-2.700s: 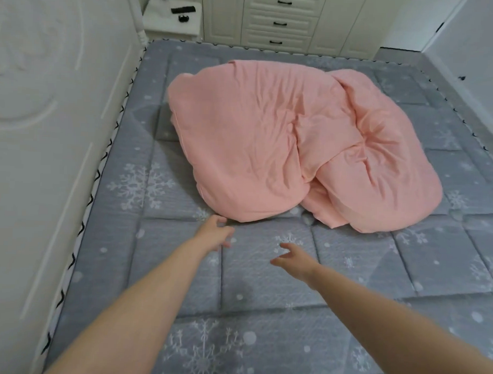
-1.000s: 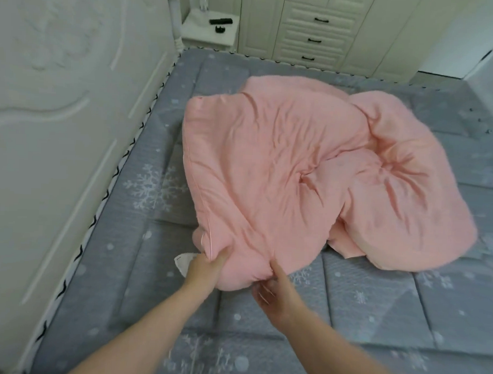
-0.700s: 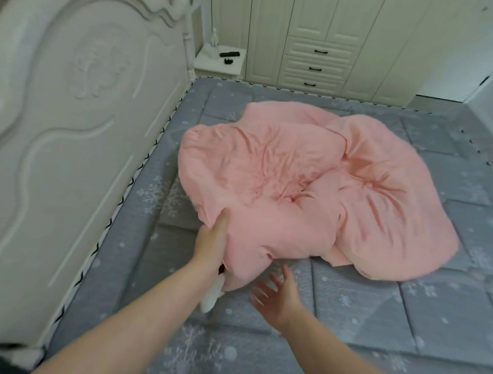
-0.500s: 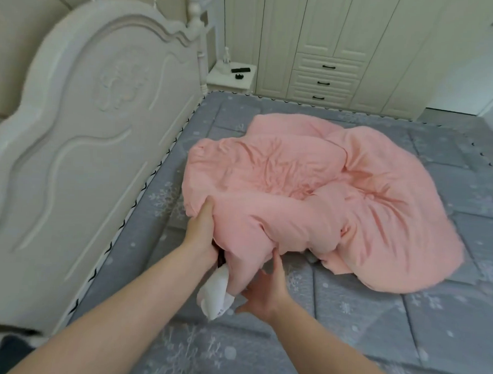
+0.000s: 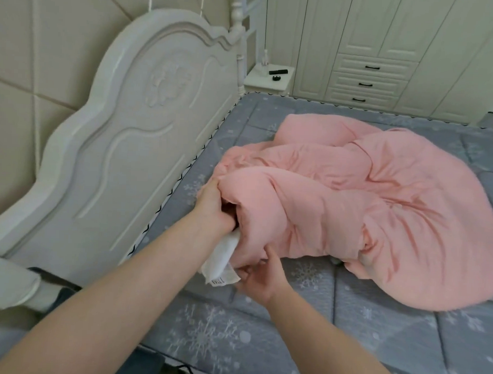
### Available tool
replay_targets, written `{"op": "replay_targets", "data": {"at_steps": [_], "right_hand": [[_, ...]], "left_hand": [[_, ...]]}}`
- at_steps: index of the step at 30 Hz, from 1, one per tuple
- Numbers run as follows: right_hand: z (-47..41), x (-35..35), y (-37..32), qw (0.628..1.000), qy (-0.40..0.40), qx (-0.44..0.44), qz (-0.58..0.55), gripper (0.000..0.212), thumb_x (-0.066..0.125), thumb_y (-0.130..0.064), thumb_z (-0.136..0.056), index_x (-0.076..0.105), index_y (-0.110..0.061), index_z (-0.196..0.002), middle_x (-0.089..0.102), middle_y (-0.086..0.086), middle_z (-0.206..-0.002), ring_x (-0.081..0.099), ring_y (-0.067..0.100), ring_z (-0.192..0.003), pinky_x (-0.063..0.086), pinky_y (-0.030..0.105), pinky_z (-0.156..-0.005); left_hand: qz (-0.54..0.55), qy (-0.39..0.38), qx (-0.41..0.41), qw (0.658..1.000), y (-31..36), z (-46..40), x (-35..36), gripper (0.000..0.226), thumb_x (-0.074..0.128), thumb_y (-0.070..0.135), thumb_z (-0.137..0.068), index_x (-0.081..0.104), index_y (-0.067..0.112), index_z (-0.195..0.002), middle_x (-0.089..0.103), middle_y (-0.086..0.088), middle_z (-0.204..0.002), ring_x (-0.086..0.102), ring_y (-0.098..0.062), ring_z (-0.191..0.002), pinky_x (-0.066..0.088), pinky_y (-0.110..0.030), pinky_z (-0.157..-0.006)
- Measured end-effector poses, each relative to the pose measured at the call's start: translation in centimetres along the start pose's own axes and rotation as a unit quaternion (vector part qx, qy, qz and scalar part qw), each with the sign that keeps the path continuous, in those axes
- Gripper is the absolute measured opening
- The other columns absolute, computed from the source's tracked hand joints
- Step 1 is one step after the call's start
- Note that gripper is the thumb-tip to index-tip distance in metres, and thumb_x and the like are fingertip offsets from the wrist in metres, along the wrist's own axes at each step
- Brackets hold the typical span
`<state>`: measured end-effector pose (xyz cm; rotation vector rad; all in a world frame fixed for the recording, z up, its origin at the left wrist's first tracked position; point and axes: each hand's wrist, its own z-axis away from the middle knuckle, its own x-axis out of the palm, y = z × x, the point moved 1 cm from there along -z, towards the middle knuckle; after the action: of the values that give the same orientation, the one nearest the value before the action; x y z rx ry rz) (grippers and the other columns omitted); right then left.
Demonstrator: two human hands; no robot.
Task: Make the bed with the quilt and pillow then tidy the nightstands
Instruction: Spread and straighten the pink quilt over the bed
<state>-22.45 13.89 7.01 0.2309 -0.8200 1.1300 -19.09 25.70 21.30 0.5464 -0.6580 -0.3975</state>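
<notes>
A crumpled pink quilt (image 5: 378,208) lies bunched on the grey snowflake-patterned mattress (image 5: 234,340). My left hand (image 5: 214,208) is shut on the quilt's near left edge and lifts it off the mattress. A white inner corner with a label (image 5: 220,267) hangs out below that hand. My right hand (image 5: 261,277) pinches the pink cover and the white corner from underneath. A white nightstand (image 5: 270,78) stands beyond the far corner of the bed with a dark remote (image 5: 278,71) and a small round dark object on it. No pillow is in view.
The carved white headboard (image 5: 124,132) runs along the bed's left side. A cream wardrobe with drawers (image 5: 366,79) stands behind the bed. A small bottle (image 5: 265,58) stands on the nightstand. Bare mattress shows in front of and to the right of the quilt.
Both hands reached the quilt's near edge and grasped it. The left hand lifted the edge, a white inner corner slid out, and the right hand moved under it. My view swung left.
</notes>
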Motion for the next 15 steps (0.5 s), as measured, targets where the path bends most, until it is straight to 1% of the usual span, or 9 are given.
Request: {"op": "replay_targets", "data": {"at_steps": [1,3,5,7,8,9,11,13,15], "right_hand": [[0.0,-0.1,-0.1,1.000,-0.009,-0.004,0.021,0.042,0.066,-0.043,-0.085,0.066,-0.009,-0.109,0.071,0.008,-0.096,0.068,0.025,-0.090,0.052,0.044,-0.089],[0.0,0.1,-0.4,0.997,-0.006,-0.023,0.071,0.024,0.065,-0.028,-0.089,0.067,-0.015,-0.109,0.069,0.000,-0.098,0.065,0.018,-0.096,0.049,0.042,-0.097],[-0.3,0.9,-0.5,0.991,0.009,-0.054,0.121,0.030,0.064,-0.019,-0.089,0.065,-0.016,-0.119,0.070,0.001,-0.111,0.062,0.018,-0.111,0.042,0.042,-0.107],[0.1,1.8,-0.4,0.973,0.035,-0.115,0.199,0.041,0.074,-0.019,-0.075,0.063,-0.014,-0.115,0.069,0.010,-0.117,0.063,0.024,-0.115,0.042,0.045,-0.106],[0.3,2.1,-0.3,0.957,0.041,-0.156,0.241,0.049,0.077,-0.018,-0.066,0.063,-0.014,-0.113,0.069,0.013,-0.117,0.064,0.025,-0.112,0.046,0.044,-0.102],[0.7,2.4,0.0,0.939,0.041,-0.193,0.280,0.055,0.078,-0.015,-0.062,0.061,-0.015,-0.114,0.068,0.013,-0.116,0.064,0.024,-0.110,0.050,0.040,-0.097],[1.5,2.8,1.0,0.907,0.024,-0.248,0.339,0.064,0.079,-0.007,-0.065,0.054,-0.019,-0.122,0.066,0.002,-0.116,0.063,0.015,-0.109,0.053,0.026,-0.087],[2.1,3.6,1.8,0.888,0.026,-0.293,0.354,0.068,0.084,-0.014,-0.063,0.053,-0.022,-0.122,0.065,-0.007,-0.115,0.062,0.005,-0.107,0.050,0.020,-0.087],[1.5,4.2,1.9,0.876,0.066,-0.321,0.353,0.058,0.084,-0.025,-0.062,0.060,-0.023,-0.115,0.069,-0.007,-0.109,0.064,0.006,-0.102,0.051,0.022,-0.086]], "left_hand": [[0.000,0.006,0.003,1.000,0.0,0.1,-0.2,0.026,0.051,0.032,-0.093,0.067,0.018,-0.107,0.068,-0.009,-0.107,0.064,-0.025,-0.098,0.051,-0.038,-0.094],[-0.008,0.022,-0.007,1.000,-0.2,0.0,-0.5,0.018,0.057,0.033,-0.091,0.067,0.019,-0.097,0.069,-0.005,-0.092,0.064,-0.023,-0.087,0.053,-0.034,-0.079],[-0.011,0.039,-0.016,0.999,-0.6,-0.3,-0.8,0.017,0.059,0.029,-0.090,0.068,0.021,-0.103,0.069,-0.004,-0.089,0.065,-0.022,-0.081,0.054,-0.032,-0.070],[-0.002,0.050,-0.011,0.999,-1.0,-0.8,-0.8,0.029,0.058,0.024,-0.090,0.067,0.020,-0.117,0.069,-0.005,-0.095,0.066,-0.022,-0.079,0.055,-0.030,-0.063],[0.005,0.051,-0.008,0.999,-1.1,-1.0,-0.7,0.033,0.057,0.022,-0.091,0.065,0.017,-0.122,0.069,-0.006,-0.100,0.067,-0.022,-0.082,0.056,-0.031,-0.063],[0.016,0.051,-0.008,0.999,-1.2,-1.1,-0.5,0.035,0.055,0.020,-0.092,0.063,0.012,-0.125,0.069,-0.008,-0.107,0.068,-0.024,-0.089,0.057,-0.034,-0.068],[0.033,0.039,-0.016,0.999,-1.3,-1.4,0.1,0.035,0.052,0.018,-0.094,0.061,0.008,-0.127,0.067,-0.012,-0.118,0.066,-0.027,-0.104,0.055,-0.040,-0.084],[0.022,0.044,-0.031,0.998,-1.6,-1.2,0.8,0.033,0.054,0.020,-0.094,0.062,0.008,-0.123,0.066,-0.014,-0.120,0.065,-0.028,-0.105,0.053,-0.041,-0.082],[0.020,0.034,-0.036,0.999,-1.9,-0.7,1.4,0.032,0.054,0.021,-0.094,0.061,0.008,-0.123,0.065,-0.014,-0.120,0.064,-0.029,-0.104,0.052,-0.041,-0.079]]}}
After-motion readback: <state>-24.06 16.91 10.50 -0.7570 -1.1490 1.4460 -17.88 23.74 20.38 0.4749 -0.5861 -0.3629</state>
